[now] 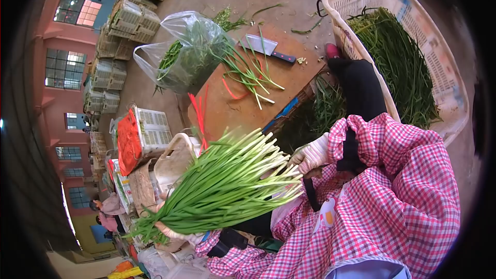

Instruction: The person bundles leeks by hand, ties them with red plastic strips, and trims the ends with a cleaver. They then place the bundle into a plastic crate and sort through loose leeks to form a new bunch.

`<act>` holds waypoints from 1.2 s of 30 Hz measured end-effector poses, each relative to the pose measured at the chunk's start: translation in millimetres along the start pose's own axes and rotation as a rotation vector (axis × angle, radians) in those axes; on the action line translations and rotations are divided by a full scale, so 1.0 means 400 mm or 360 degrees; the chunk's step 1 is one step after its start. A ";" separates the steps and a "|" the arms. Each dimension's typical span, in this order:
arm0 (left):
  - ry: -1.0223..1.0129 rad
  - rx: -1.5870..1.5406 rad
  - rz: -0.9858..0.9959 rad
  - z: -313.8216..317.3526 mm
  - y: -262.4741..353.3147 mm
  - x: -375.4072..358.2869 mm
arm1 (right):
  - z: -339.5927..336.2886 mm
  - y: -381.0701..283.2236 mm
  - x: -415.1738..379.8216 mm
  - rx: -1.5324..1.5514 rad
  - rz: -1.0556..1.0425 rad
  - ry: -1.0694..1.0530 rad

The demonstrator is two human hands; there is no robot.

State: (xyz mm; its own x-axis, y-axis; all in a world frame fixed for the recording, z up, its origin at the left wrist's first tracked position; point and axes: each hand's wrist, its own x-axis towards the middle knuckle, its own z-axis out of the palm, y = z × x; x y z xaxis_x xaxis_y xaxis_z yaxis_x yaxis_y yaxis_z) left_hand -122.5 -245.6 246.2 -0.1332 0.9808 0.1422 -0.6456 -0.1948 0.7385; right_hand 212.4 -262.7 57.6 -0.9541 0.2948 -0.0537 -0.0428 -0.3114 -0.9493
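Note:
A large bunch of garlic chives, with green leaves and pale stem ends, lies across in front of my body. My left hand is wrapped round it from below near the leafy end, partly hidden by the leaves. At the pale stem ends, my right hand, in a whitish glove, has its fingers curled against the stems. Beyond the bunch, a cleaver with a dark handle rests on a brown board. Loose chives and red ties lie on that board.
At the right stands a large white crate full of long green leaves. A clear plastic bag of greens sits beyond the board. Crates stand at the left, one with a red cloth. Trimmings litter the floor.

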 end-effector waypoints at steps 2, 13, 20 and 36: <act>-0.0023 -0.0081 -0.0005 -0.054 -0.017 0.027 | 0.027 -0.069 -0.029 0.0322 0.0102 0.0270; -0.0447 -0.0375 0.0290 -0.048 -0.066 0.069 | 0.009 -0.096 -0.113 -0.0138 0.0381 0.0418; -0.0656 -0.0888 0.0364 -0.119 0.005 0.107 | -0.075 -0.114 -0.213 -0.1888 0.1154 0.0255; -0.0629 -0.0519 0.0508 -0.097 0.051 0.087 | -0.009 -0.239 0.144 -0.1081 -0.0198 0.0997</act>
State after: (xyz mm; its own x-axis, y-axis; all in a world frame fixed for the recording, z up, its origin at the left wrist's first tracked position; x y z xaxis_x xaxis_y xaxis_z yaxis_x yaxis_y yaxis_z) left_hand -169.5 -215.6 240.8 -0.1090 0.7895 0.6040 -0.8253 -0.4105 0.3877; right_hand 162.5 -212.9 144.0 -0.6117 0.7858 0.0912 0.2371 0.2922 -0.9265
